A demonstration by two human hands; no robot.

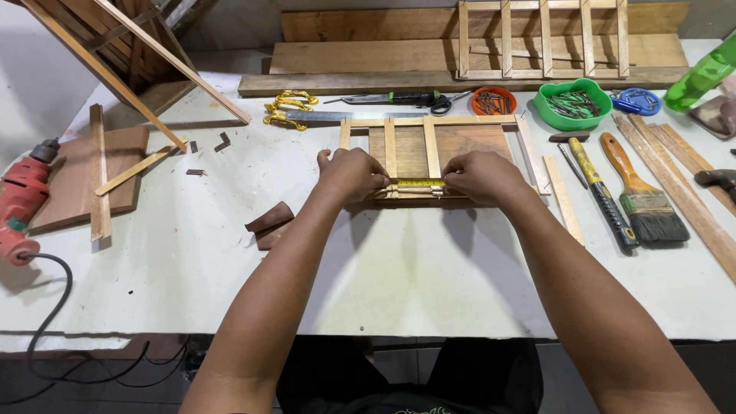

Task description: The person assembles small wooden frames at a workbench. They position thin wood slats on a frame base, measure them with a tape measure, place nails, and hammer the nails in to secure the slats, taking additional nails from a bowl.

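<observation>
Wooden frame (437, 149) lies flat on the table (383, 268), toward its far edge, right of centre. Outer rails and two upright slats are in place; the right half holds no slats, so slat fitting looks roughly half done. Left hand (351, 175) and right hand (481, 176) are both closed, pinching a yellow tape measure (418, 183) stretched along the frame's near rail. Loose strips (563, 198) wait beside the frame's right side.
</observation>
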